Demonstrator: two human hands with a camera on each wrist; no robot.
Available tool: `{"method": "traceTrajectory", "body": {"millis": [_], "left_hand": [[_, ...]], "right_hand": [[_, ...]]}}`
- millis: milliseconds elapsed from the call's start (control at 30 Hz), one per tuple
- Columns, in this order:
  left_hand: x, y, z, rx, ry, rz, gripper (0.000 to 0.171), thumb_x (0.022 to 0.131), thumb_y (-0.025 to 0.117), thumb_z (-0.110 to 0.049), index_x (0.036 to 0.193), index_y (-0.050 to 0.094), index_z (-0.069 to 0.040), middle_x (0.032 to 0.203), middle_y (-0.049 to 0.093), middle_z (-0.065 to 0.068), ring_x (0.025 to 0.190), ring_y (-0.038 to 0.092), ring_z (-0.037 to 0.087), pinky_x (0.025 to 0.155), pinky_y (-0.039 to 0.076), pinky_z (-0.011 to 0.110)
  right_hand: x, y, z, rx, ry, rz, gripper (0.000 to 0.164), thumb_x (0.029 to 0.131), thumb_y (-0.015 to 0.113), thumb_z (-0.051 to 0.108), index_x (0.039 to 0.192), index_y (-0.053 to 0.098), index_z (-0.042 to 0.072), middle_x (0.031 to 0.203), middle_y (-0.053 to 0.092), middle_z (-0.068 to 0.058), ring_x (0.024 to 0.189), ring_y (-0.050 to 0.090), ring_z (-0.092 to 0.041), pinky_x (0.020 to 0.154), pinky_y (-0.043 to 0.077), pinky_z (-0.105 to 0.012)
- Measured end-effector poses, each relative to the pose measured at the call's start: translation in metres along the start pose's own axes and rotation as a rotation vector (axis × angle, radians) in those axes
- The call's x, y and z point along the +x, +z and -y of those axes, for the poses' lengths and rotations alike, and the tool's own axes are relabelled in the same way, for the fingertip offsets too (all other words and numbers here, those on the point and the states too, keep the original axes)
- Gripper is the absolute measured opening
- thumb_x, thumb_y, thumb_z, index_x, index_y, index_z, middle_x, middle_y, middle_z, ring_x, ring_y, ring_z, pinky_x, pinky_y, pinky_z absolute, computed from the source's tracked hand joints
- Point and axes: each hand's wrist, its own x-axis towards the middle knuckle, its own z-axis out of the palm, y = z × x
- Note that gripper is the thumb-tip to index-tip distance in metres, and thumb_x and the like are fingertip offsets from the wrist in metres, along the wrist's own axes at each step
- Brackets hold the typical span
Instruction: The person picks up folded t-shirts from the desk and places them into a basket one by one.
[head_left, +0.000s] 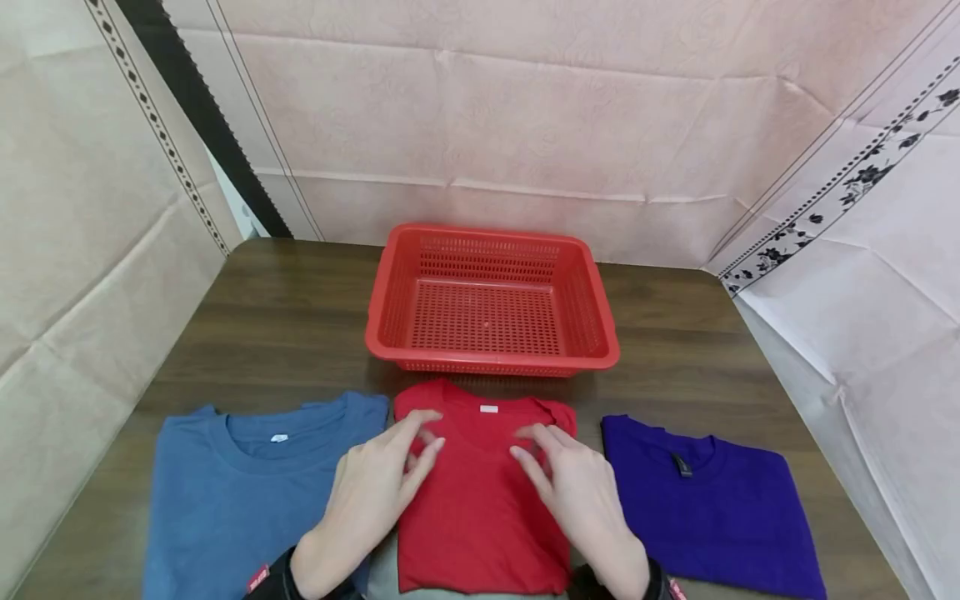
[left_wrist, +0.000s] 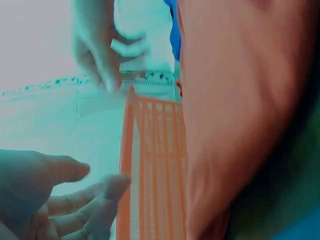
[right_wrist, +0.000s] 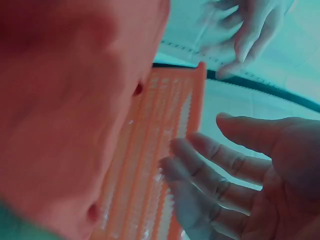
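Observation:
A folded red T-shirt [head_left: 480, 517] with a small white neck label lies in the middle of the table in the head view. Over its left part hovers my left hand [head_left: 378, 475], fingers loosely bent, nothing held. My right hand [head_left: 573, 483] is over the shirt's right side, likewise relaxed and holding nothing. In the right wrist view, the right hand [right_wrist: 240, 185] has its fingers spread slightly apart, away from the red cloth [right_wrist: 65, 110]. To the left lies a folded blue T-shirt [head_left: 232, 517]; to the right, a folded purple-blue one [head_left: 712, 517].
Behind the shirts stands a red plastic basket [head_left: 495, 358] with slotted walls and no contents. A grey-green cloth [head_left: 384, 567] shows beneath the red shirt. The wooden table [head_left: 300, 325] meets pale patterned sheeting [head_left: 525, 125] at the back and sides.

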Motion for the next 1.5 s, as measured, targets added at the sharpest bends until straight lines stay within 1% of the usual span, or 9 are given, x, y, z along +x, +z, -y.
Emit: {"method": "traceTrajectory", "body": {"millis": [167, 333, 467, 667, 900, 1033, 1133, 1267, 1500], "left_hand": [[-0.002, -0.006, 0.024, 0.08, -0.131, 0.045, 0.006, 0.086, 0.061, -0.037, 0.084, 0.062, -0.032, 0.062, 0.05, -0.019, 0.042, 0.035, 0.002, 0.034, 0.025, 0.023], [-0.008, -0.01, 0.049, 0.09, -0.206, 0.104, 0.01, 0.086, 0.061, -0.03, 0.077, 0.062, -0.027, 0.057, 0.047, -0.013, 0.04, 0.035, 0.007, 0.033, 0.025, 0.026], [-0.01, -0.005, 0.057, 0.021, -0.216, 0.226, 0.009, 0.086, 0.063, -0.026, 0.077, 0.065, -0.024, 0.056, 0.048, -0.015, 0.042, 0.037, 0.005, 0.036, 0.029, 0.025], [-0.004, 0.012, 0.05, -0.109, -0.266, 0.362, 0.022, 0.091, 0.056, -0.032, 0.073, 0.062, -0.021, 0.05, 0.048, -0.014, 0.042, 0.044, 0.0, 0.043, 0.035, 0.022], [-0.004, 0.027, 0.035, -0.212, -0.329, 0.433, 0.034, 0.089, 0.055, -0.043, 0.068, 0.049, -0.018, 0.048, 0.043, -0.006, 0.044, 0.04, 0.01, 0.045, 0.03, 0.024], [-0.011, 0.03, 0.032, -0.47, -0.41, 0.476, 0.033, 0.087, 0.058, -0.043, 0.104, 0.055, -0.015, 0.073, 0.058, -0.006, 0.073, 0.058, 0.009, 0.064, 0.046, 0.027], [-0.014, 0.029, 0.035, -0.856, -0.482, 0.585, 0.057, 0.09, 0.055, -0.04, 0.133, 0.035, -0.008, 0.107, 0.06, 0.006, 0.098, 0.06, 0.016, 0.08, 0.049, 0.032], [-0.015, 0.03, 0.039, -1.28, -0.6, 0.761, 0.068, 0.094, 0.05, -0.035, 0.142, 0.009, -0.01, 0.131, 0.044, 0.016, 0.105, 0.058, 0.022, 0.084, 0.051, 0.038], [-0.018, 0.029, 0.044, -1.543, -0.677, 0.836, 0.068, 0.095, 0.049, -0.02, 0.145, 0.002, -0.018, 0.138, 0.038, 0.014, 0.113, 0.054, 0.022, 0.09, 0.047, 0.043]], "right_hand": [[-0.011, -0.005, -0.035, -0.084, 0.14, 0.086, 0.028, 0.084, 0.062, 0.043, 0.064, 0.05, 0.028, 0.048, 0.038, 0.014, 0.04, 0.032, -0.005, 0.036, 0.023, -0.023], [-0.02, -0.009, -0.07, -0.126, 0.236, 0.181, 0.029, 0.086, 0.061, 0.041, 0.065, 0.049, 0.024, 0.047, 0.035, 0.008, 0.038, 0.033, -0.011, 0.034, 0.023, -0.026], [-0.021, -0.008, -0.084, -0.043, 0.29, 0.293, 0.022, 0.086, 0.062, 0.037, 0.071, 0.055, 0.022, 0.05, 0.039, 0.007, 0.041, 0.036, -0.01, 0.036, 0.026, -0.025], [-0.014, 0.009, -0.074, 0.087, 0.31, 0.412, 0.023, 0.085, 0.061, 0.043, 0.071, 0.058, 0.025, 0.061, 0.047, 0.01, 0.05, 0.041, -0.006, 0.045, 0.033, -0.023], [-0.014, 0.028, -0.045, 0.205, 0.237, 0.345, 0.022, 0.084, 0.064, 0.038, 0.075, 0.055, 0.02, 0.07, 0.047, 0.01, 0.056, 0.041, -0.001, 0.052, 0.035, -0.018], [-0.022, 0.032, -0.036, 0.483, 0.294, 0.356, 0.024, 0.085, 0.064, 0.034, 0.094, 0.052, 0.015, 0.079, 0.058, 0.008, 0.065, 0.051, 0.0, 0.058, 0.041, -0.017], [-0.025, 0.033, -0.034, 0.899, 0.404, 0.476, 0.037, 0.088, 0.061, 0.029, 0.112, 0.041, 0.011, 0.097, 0.062, -0.003, 0.081, 0.059, -0.009, 0.068, 0.046, -0.023], [-0.025, 0.034, -0.037, 1.361, 0.638, 0.661, 0.056, 0.09, 0.058, 0.025, 0.131, 0.023, 0.009, 0.12, 0.053, -0.012, 0.102, 0.058, -0.019, 0.082, 0.049, -0.032], [-0.029, 0.036, -0.049, 1.64, 0.799, 0.724, 0.088, 0.088, 0.059, 0.011, 0.147, -0.006, 0.023, 0.149, 0.017, -0.013, 0.127, 0.038, -0.023, 0.099, 0.04, -0.037]]}}
